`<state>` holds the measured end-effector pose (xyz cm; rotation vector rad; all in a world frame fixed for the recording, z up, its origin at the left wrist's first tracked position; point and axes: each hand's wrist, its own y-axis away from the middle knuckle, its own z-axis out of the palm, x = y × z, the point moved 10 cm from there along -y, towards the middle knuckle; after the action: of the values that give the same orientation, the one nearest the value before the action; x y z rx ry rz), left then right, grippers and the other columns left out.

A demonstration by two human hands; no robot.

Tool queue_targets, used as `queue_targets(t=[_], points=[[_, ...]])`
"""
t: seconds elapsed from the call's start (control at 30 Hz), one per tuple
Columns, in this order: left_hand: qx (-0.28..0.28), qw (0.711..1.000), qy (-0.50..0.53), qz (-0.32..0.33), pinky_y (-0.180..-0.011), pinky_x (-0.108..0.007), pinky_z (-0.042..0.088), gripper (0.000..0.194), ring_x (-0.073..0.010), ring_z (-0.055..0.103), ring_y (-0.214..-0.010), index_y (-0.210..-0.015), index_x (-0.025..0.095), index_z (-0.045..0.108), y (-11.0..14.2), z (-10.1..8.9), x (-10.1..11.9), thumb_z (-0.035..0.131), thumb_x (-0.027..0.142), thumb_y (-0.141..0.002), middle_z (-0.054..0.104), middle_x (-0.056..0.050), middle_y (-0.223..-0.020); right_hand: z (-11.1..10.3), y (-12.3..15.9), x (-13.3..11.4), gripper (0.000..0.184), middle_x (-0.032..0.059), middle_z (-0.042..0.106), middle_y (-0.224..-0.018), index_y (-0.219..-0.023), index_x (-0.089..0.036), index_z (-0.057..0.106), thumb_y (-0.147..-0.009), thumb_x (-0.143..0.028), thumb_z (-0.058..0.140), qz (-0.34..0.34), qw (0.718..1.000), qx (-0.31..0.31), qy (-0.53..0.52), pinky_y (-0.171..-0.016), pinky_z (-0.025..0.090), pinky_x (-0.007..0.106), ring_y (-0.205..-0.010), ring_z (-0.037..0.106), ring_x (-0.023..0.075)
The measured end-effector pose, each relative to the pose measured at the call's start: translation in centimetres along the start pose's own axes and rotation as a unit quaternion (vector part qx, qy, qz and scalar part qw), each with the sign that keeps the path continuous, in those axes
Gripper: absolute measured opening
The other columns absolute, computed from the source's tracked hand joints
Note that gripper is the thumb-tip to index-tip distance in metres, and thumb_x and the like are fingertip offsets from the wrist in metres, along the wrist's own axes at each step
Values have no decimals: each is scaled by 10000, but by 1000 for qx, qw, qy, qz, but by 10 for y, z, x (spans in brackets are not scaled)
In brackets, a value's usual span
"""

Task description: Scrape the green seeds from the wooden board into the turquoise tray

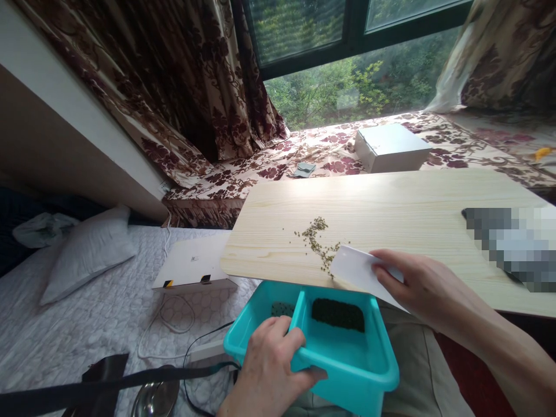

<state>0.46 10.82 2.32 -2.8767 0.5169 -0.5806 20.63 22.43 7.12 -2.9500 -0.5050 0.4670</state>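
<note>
My left hand (273,359) grips the near rim of a turquoise two-compartment bin (347,362), its fingers hooked over beside the divider. The bin sits just below the table's near edge. Dark green grains (337,314) lie in its right compartment, and a thinner scatter of small bits shows in the left one. Pinched in my right hand (417,284) is a white card (358,267), held tilted at the tabletop. Its left edge touches or nearly touches a loose trail of small greenish-brown grains (319,240) on the wood.
The pale wooden table (412,208) carries a pixelated dark object (512,246) at right. A white box (393,145) stands on the flowered window ledge behind. Left on the quilted bed are another white box (193,260), cables, a pillow (93,249) and a metal bowl (156,391).
</note>
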Motion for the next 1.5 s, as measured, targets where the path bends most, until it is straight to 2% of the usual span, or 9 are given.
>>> queue_targets(t=[0.47, 0.7, 0.93, 1.17, 1.33, 1.5], points=[[-10, 1000, -3, -10, -591, -288, 412, 494, -193, 619, -702, -682, 207, 569, 1, 1, -3, 1006, 327, -485, 599, 37, -731, -3, -4, -8, 265, 47, 773, -720, -882, -251, 760, -864, -265, 496, -21, 1000, 9, 3, -493, 395, 278, -585, 685, 215], [-9, 1000, 3, -13, -593, -290, 406, 499, -196, 617, -706, -682, 205, 567, 2, 2, -5, 1009, 316, -479, 603, 32, -731, -2, 0, -5, 266, 58, 778, -740, -881, -242, 755, -853, -263, 491, -12, 1000, 0, 15, -495, 409, 284, -601, 699, 233], [-19, 1000, 5, -14, -601, -295, 419, 446, -193, 618, -722, -697, 216, 572, 4, 5, -6, 970, 360, -559, 605, 32, -746, -4, 3, -6, 255, 45, 756, -679, -888, -252, 746, -860, -272, 494, -20, 1000, 8, -4, -471, 392, 280, -551, 674, 221], [-8, 1000, 3, -11, -587, -288, 407, 490, -195, 614, -703, -684, 208, 556, 3, 3, -4, 999, 310, -498, 598, 30, -730, -3, 3, -4, 293, 59, 769, -696, -887, -236, 749, -860, -292, 462, -14, 1000, 12, 10, -471, 390, 284, -557, 676, 226], [-3, 1000, 1, -11, -597, -290, 420, 499, -200, 620, -706, -688, 206, 562, 3, 1, -3, 1006, 294, -479, 601, 30, -733, 4, 1, -8, 307, 67, 784, -756, -922, -229, 749, -873, -287, 451, -6, 1000, -8, 2, -518, 425, 301, -624, 708, 248], [-14, 1000, 5, -12, -605, -294, 427, 490, -203, 625, -712, -697, 204, 568, 3, 3, -4, 1004, 284, -488, 609, 27, -742, 2, 2, -5, 293, 62, 762, -703, -880, -241, 746, -872, -289, 457, 2, 1000, -9, 21, -496, 391, 304, -584, 684, 243]])
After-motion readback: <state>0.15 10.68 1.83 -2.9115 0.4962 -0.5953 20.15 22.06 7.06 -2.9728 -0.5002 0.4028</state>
